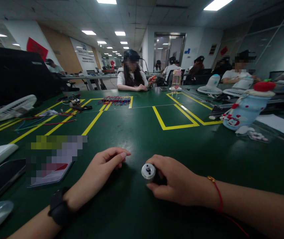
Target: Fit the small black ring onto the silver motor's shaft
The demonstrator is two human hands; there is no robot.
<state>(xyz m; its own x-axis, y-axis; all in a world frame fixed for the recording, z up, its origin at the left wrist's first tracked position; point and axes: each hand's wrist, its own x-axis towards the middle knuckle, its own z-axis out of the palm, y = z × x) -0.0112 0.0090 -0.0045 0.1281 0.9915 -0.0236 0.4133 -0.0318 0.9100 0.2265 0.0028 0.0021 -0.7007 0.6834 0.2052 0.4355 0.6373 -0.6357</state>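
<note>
My right hand (174, 179) is closed around a small motor (148, 171), a cylinder with a silver end face and a dark body. That end face, with a small stub in its middle, points towards me; the rest is mostly covered by my fingers. To the left, my left hand (109, 161) rests low over the table (122, 196), its fingers loosely curled in and the thumb against the index finger. Nothing shows in it, and it stays apart from the motor by a short gap.
A phone-like flat item (52, 176), partly blurred, lies left. Wires (57, 116) and a white fan (14, 108) are beyond it. A wire bundle (115, 100) lies far ahead, before a seated person (132, 73). A blue bottle (246, 111) stands right, among yellow tape outlines (179, 127).
</note>
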